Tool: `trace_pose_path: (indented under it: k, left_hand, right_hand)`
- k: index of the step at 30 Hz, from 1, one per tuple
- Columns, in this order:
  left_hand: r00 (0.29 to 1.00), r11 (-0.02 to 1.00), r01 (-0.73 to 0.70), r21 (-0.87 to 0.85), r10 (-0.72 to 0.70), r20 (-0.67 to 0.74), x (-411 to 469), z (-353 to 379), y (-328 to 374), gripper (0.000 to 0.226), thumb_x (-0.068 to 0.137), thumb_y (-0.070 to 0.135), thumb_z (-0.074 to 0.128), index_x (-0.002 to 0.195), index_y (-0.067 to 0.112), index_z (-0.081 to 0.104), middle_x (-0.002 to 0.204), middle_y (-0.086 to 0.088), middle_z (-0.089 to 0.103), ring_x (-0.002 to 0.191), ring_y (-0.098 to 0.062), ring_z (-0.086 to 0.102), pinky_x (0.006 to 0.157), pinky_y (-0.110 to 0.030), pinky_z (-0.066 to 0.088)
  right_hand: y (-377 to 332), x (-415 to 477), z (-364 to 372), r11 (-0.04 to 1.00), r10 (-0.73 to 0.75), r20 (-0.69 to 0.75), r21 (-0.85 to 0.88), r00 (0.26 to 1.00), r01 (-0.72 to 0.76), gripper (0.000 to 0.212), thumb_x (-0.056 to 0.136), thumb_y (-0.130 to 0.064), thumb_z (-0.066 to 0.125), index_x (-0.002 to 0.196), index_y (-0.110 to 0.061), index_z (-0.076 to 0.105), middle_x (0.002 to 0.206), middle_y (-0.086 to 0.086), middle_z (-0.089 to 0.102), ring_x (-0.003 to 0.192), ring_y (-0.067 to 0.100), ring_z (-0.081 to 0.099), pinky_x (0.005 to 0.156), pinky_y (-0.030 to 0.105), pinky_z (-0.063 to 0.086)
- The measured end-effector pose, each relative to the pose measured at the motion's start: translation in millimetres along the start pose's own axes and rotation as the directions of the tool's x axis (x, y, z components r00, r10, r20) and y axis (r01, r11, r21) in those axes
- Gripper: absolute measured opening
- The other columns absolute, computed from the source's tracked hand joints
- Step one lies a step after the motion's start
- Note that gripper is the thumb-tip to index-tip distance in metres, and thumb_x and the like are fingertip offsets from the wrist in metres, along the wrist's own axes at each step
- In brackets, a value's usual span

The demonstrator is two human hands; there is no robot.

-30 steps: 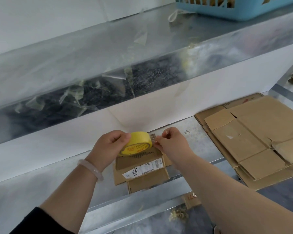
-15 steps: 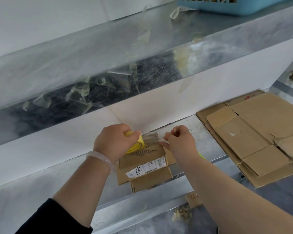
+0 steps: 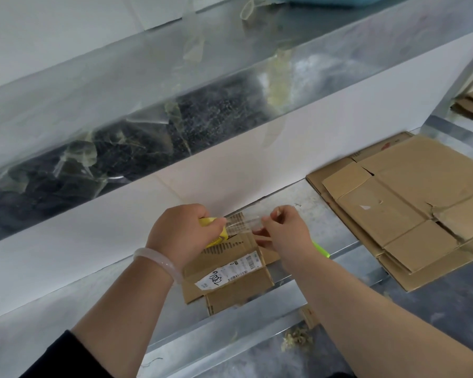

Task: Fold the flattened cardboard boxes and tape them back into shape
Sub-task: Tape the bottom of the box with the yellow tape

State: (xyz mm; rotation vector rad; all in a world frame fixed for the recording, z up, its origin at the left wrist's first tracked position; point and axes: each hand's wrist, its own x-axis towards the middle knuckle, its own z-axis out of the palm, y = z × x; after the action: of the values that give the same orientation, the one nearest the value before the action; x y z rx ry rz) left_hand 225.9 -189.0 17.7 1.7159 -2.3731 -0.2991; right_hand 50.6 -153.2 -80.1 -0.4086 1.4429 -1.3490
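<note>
1. Here, the left hand (image 3: 183, 233) gripped a yellow tape roll (image 3: 219, 238), fingers curled over it, above the far edge of a small cardboard box (image 3: 238, 293).
2. The right hand (image 3: 287, 233) pinched the free end of a clear tape strip (image 3: 241, 223), which was stretched between the two hands.
3. The box lay flat at the front edge of the metal shelf (image 3: 309, 205), its white shipping label (image 3: 230, 271) facing up. Both hands hid its far part.
4. A stack of flattened cardboard boxes (image 3: 407, 203) lay toward the shelf's right end, apart from the small box and overhanging the front edge.
5. A bright green object (image 3: 322, 249) showed just beside the right wrist. The forearm hid most of it, so I could not tell what it was.
6. Used tape scraps (image 3: 172, 113) clung to the front of the upper shelf (image 3: 107, 75), and a blue basket (image 3: 325, 0) sat at its far edge.
7. A pale bracelet (image 3: 159, 261) circled the left wrist, and shredded debris (image 3: 298, 339) lay below the shelf's front edge.
</note>
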Motion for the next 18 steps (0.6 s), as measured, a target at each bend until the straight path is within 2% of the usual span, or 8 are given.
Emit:
trace_pose_path:
  k: [5, 9, 14, 16, 18]
  left_hand:
    - [1.000, 1.000, -0.007, 0.023, 0.007, 0.007, 0, 1, 2, 0.044, 0.082, 0.056, 0.058, 0.063, 0.017, 0.056, 0.055, 0.000, 0.053, 0.054, -0.016, 0.051, 0.049, -0.028, 0.038]
    - [1.000, 0.999, 0.002, 0.040, -0.003, 0.012, 1, 3, 4, 0.042, 0.082, 0.056, 0.058, 0.061, 0.020, 0.055, 0.054, 0.003, 0.054, 0.054, -0.013, 0.052, 0.049, -0.025, 0.034]
    - [1.000, 0.999, 0.007, 0.046, -0.007, 0.005, 2, 4, 4, 0.042, 0.082, 0.056, 0.059, 0.057, 0.021, 0.052, 0.050, 0.004, 0.050, 0.051, -0.010, 0.049, 0.048, -0.025, 0.030]
    - [1.000, 0.999, 0.007, 0.041, -0.007, 0.003, 2, 5, 5, 0.042, 0.082, 0.055, 0.059, 0.057, 0.022, 0.052, 0.050, 0.004, 0.049, 0.050, -0.010, 0.049, 0.047, -0.025, 0.029]
    - [1.000, 0.999, 0.016, 0.028, -0.016, -0.003, 2, 5, 5, 0.042, 0.082, 0.055, 0.059, 0.056, 0.022, 0.052, 0.049, 0.005, 0.049, 0.050, -0.009, 0.048, 0.047, -0.024, 0.029]
  right_hand:
    - [6, 5, -2, 0.997, 0.073, 0.027, 0.017, 0.997, -0.074, 0.015, 0.093, -0.004, 0.061, 0.090, -0.014, 0.050, 0.096, 0.017, 0.065, 0.065, 0.022, 0.074, 0.059, 0.030, 0.059]
    - [15, 10, -3, 0.983, 0.176, 0.052, 0.034, 0.983, -0.178, 0.023, 0.088, -0.004, 0.069, 0.097, -0.013, 0.050, 0.091, 0.017, 0.069, 0.059, 0.017, 0.070, 0.052, 0.025, 0.054]
    - [30, 7, 2, 0.967, 0.237, 0.080, 0.080, 0.968, -0.244, 0.029, 0.081, -0.009, 0.078, 0.084, -0.015, 0.050, 0.081, 0.010, 0.067, 0.057, 0.019, 0.065, 0.050, 0.027, 0.052]
    - [33, 6, 5, 0.964, 0.244, 0.057, 0.095, 0.968, -0.249, 0.029, 0.080, -0.010, 0.080, 0.086, -0.016, 0.052, 0.085, 0.012, 0.068, 0.064, 0.023, 0.066, 0.059, 0.034, 0.058]
    - [35, 5, 9, 0.958, 0.271, 0.021, 0.092, 0.962, -0.272, 0.030, 0.080, -0.011, 0.080, 0.094, -0.017, 0.054, 0.099, 0.015, 0.068, 0.085, 0.033, 0.069, 0.077, 0.048, 0.060]
